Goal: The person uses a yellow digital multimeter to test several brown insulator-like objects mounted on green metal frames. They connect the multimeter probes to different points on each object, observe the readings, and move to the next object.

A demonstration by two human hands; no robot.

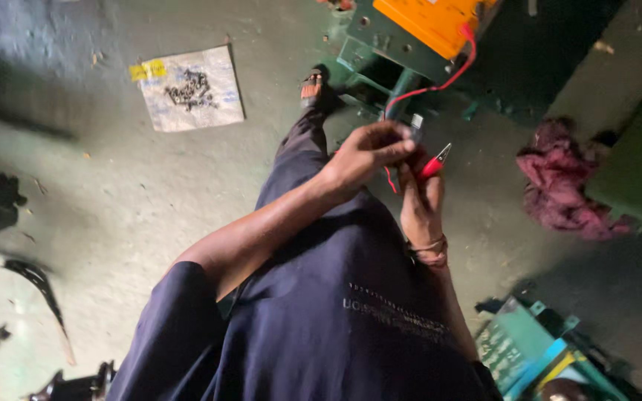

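above the lap, right hand (419, 200) fingers pinch a red clip (434, 162) — left hand (365, 152) fingers closed on its wire (440, 83).

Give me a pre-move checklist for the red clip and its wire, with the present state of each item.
1. Red clip held in the right hand: ok, pinched between its fingers.
2. Clip tip free of other things: ok, it points up into open air.
3. Left hand on the small pale part beside the clip: ok, its fingers close around it.
4. Red wire runs unbroken to the orange box: ok as far as it shows; the join at the box is hard to tell.
5. Clip open or shut: cannot tell, too small.
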